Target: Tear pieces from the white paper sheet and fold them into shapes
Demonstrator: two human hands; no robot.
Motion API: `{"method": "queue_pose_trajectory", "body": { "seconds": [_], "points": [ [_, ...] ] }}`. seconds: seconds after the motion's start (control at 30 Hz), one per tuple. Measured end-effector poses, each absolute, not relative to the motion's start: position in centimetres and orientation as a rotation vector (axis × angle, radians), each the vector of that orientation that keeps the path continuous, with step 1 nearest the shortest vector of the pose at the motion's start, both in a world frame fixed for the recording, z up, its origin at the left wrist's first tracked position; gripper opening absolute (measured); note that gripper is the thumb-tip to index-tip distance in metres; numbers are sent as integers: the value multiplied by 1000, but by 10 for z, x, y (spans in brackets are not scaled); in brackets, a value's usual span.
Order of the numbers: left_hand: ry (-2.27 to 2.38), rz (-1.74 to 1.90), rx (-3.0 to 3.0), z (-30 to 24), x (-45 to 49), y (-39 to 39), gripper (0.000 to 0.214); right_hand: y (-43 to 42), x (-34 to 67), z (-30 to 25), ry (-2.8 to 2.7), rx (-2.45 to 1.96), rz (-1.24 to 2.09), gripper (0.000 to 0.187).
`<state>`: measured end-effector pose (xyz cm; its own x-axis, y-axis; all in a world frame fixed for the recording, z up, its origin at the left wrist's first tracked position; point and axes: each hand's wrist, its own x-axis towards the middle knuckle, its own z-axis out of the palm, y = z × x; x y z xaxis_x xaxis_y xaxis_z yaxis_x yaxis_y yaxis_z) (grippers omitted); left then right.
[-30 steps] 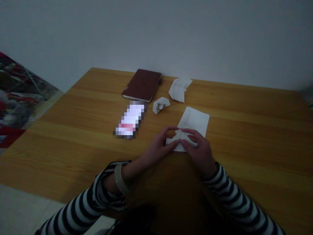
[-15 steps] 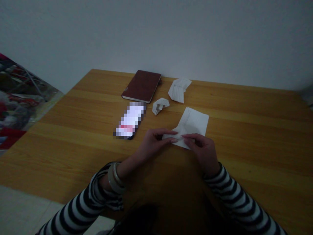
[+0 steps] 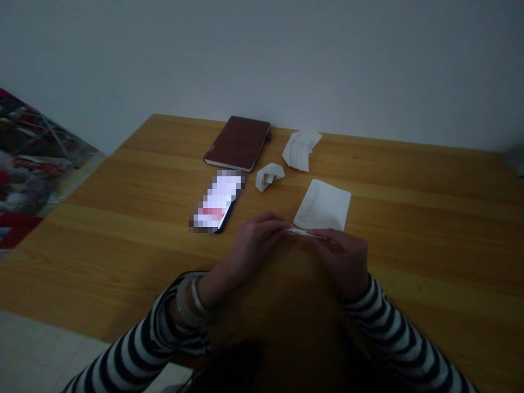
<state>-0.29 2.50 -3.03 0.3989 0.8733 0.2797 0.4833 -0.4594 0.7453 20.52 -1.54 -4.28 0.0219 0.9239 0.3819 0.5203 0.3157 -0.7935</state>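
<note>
White paper stretches crosswise, edge-on, between left fingers and right fingers.

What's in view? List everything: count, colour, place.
Table: one, brown, centre
Wall: one, grey, behind
Notebook: one, maroon, table's rear
Phone: one, pale screen, in front of notebook
Paper bundle: one, white, right of notebook
Folded paper: one, white, right of phone
Loose paper: count unclear, white, right of centre
Held paper: one, white, slightly nearer
Clutter: uncountable, mixed, far left
Floor: pale, lower left
Bangles: two, pale, left wrist
Sleeves: two, black-white, forearms
Left hand, right hand: both pinching held paper
</note>
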Motion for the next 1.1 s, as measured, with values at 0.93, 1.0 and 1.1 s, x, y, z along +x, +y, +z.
{"method": "queue_pose_trajectory", "body": {
  "seconds": [0.93,1.0,1.1],
  "points": [
    [1035,886,1825,-27,19,-2,27,-20,184,-45,-1467,-1292,1044,31],
    [1011,855,1759,-24,19,-1,26,-19,185,-45,-1472,-1297,1065,30],
    [998,795,1711,-23,16,4,24,-19,187,-47,-1537,-1317,1058,30]
  ]
}}
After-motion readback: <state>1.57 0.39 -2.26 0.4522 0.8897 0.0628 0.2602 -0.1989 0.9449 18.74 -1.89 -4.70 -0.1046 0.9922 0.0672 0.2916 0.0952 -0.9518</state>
